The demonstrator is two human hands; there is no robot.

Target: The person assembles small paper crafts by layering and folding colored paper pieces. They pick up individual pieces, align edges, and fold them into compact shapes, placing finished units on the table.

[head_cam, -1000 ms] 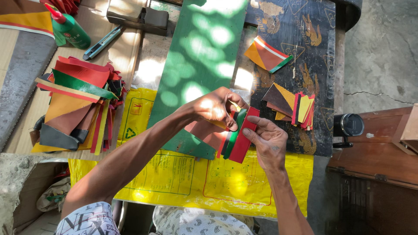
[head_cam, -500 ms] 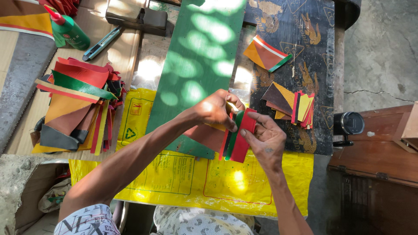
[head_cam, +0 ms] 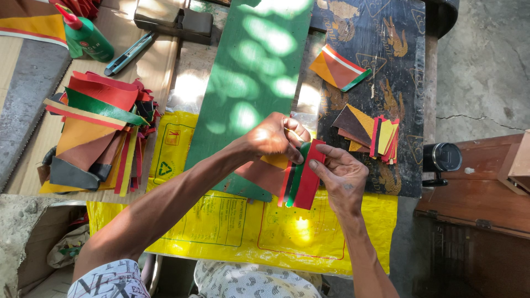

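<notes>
The counter is seen from above, with a yellow printed plastic sheet spread over its near edge and hanging toward the person. A long green board is laid on the counter from the far edge to the middle, dappled with sunlight, its near end resting on the yellow sheet. A dark patterned cloth covers the right part of the counter. A large heap of cut coloured pieces, red, green, orange, brown and yellow, is piled on the left. A dark block is found at the far edge, with a green glue bottle and a blue utility knife near it on the left. On the cloth a small stack of folded pieces is placed, with a single orange piece well beyond it. A bundle of red and green strips is held above the near end of the board and the yellow sheet, between both hands. The left hand is closed on the bundle's upper end, its fingers pinched together. The right hand is set against the bundle's right side, its fingers narrowly closed on the red outer strip.
</notes>
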